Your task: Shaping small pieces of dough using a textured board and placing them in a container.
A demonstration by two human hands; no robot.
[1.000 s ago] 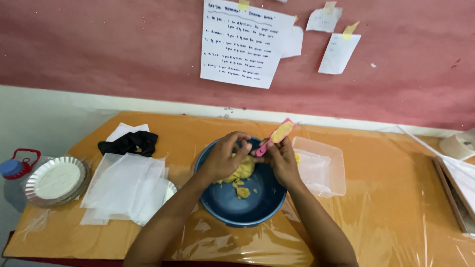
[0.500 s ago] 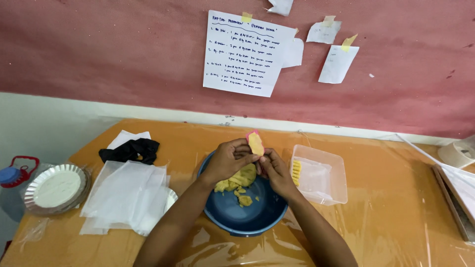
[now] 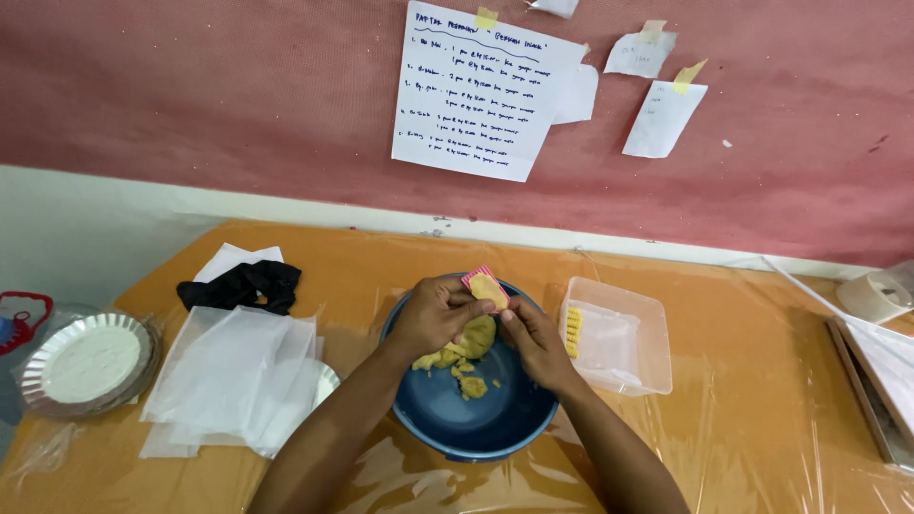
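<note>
Yellow dough [image 3: 473, 339] sat in a dark blue bowl [image 3: 473, 419] at mid-desk, a main lump up against the near-left wall with a few crumbs broken off beside it. Both hands met over the bowl's far rim. Left hand [image 3: 436, 314] pinched a small pink-edged comb-like mould [image 3: 486, 286], which carried a smear of the same dough on its face. Right hand [image 3: 535, 343] closed in from the other side, fingertips on the mould's lower edge; whether it was pressing dough or steadying the tool could not be made out at this angle.

Clear plastic tub [image 3: 617, 335] stood just right of the bowl, touching or nearly so. One small ridged yellow piece [image 3: 574, 326] lay at its left end; the rest of the tub held only a sheet of liner. Judged progress: early, with one piece shaped and most of the dough unworked in the bowl.

Left of the bowl: a stack of white sheets [image 3: 228, 376], a black cloth [image 3: 243, 286] behind it, and a foil pan [image 3: 90, 362] near the desk edge. Orange desk [image 3: 762, 400] was covered in clear film. Handwritten notes [image 3: 481, 90] were taped to the red wall.
</note>
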